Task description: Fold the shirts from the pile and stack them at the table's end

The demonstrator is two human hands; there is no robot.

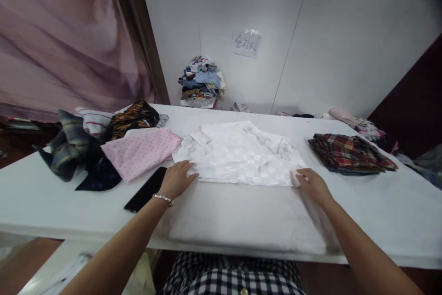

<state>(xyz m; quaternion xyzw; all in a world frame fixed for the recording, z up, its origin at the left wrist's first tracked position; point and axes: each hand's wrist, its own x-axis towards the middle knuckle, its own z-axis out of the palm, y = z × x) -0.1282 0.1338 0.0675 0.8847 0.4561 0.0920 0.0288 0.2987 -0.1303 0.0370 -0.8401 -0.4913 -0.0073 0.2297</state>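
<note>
- White, faintly checked fabric: from my remote seat I see the white garment (241, 157) lying at the middle of the surface (386, 221), right in front of the person, probably because both arms reach it equally there.
- The left hand (177, 179) rests on the garment's near left corner, thumb and forefinger spread; I cannot tell whether the other fingers grip underneath.
- The right hand (313, 187) appears to pinch the near right corner between thumb and fingertips.
- I judge that holding opposite corners lets the near edge run straight and level.
- Below that edge, a smooth pale layer (241, 221) reaches toward the near side; I cannot tell if it is a separate pad.
- On the left, the pink dotted cloth (145, 150) partly overlaps a loose heap of clothes (71, 147), with a flat black item (147, 190) just beside it.
- On the right sits a neat plaid stack (348, 152), well apart from that heap, perhaps so the two don't mix.
</note>
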